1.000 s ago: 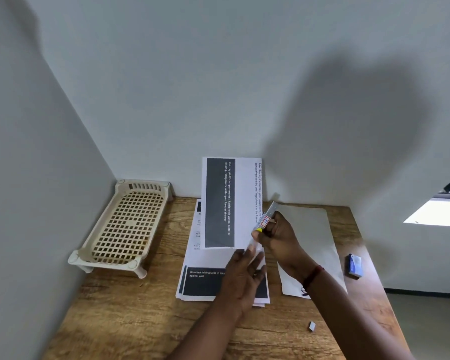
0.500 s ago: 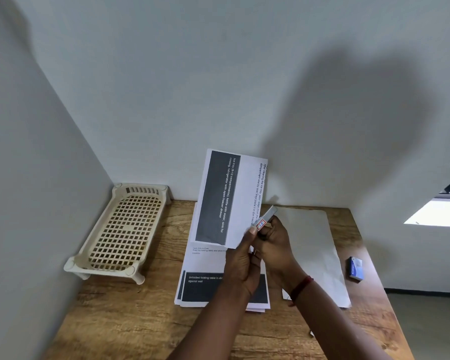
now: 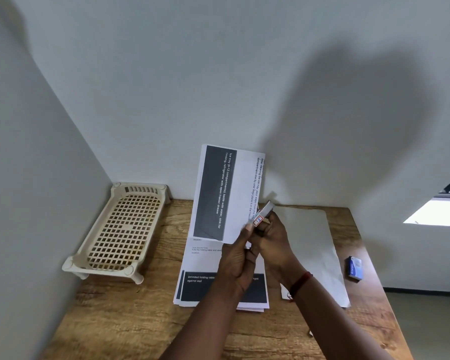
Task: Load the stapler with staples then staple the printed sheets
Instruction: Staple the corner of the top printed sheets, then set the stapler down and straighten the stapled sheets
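Stapler point(image 3: 264, 213): small, grey, held above the bench at mid-scene, its front end at the right edge of the lifted sheets.
Tray point(image 3: 120, 229): cream lattice tray at far left of the bench point(image 3: 130, 320), against the wall; not in use.
Stack point(image 3: 205, 289): printed pages lying flat at bench centre, under both forearms.
Lifted sheets point(image 3: 226, 193): raised upright off the stack, dark panel facing the camera.
Left hand point(image 3: 235, 261): closed on the lower right corner of the lifted sheets, thumb up against the paper beside the stapler.
Right hand point(image 3: 273, 237): closed round the stapler, tilting it up and to the right.
Blank sheet point(image 3: 312, 245): lies flat to the right of the hands.
Staple box point(image 3: 354, 268): small blue box near the right edge, well apart from the hands.
Step in hand: judged to be stapling, loading apparently done; whether the paper sits inside the mouth cannot be told.
Next move: seat the corner fully in the mouth, edges squared, then squeeze firmly.
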